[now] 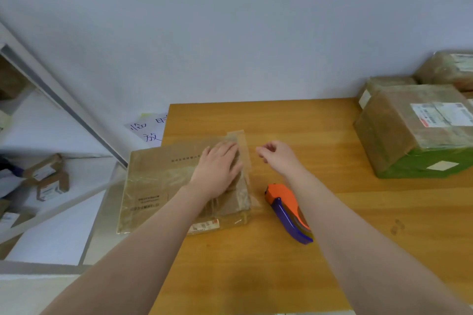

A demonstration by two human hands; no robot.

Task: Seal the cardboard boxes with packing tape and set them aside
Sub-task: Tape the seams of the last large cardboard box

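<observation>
Cardboard box (163, 181) lies flat at the left edge of the table (256, 276), a tape strip (243, 143) already across its right end. The left hand (217, 169) presses there, fingers flat. The right hand (279, 156) hovers beside it, loosely curled and seemingly empty. The tape dispenser (286, 212) lies idle. Sealing looks nearly done — setting the box aside by the taped boxes (399, 130) remains.

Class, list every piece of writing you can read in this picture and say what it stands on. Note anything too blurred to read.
"临", a cut-off "时" and "放": handwritten on the paper sign left of the table.
Printed lines on the flat cardboard box: too blurred to read.
The sticker on its near edge: blurred.
The labels on the big box: too small to read.
</observation>
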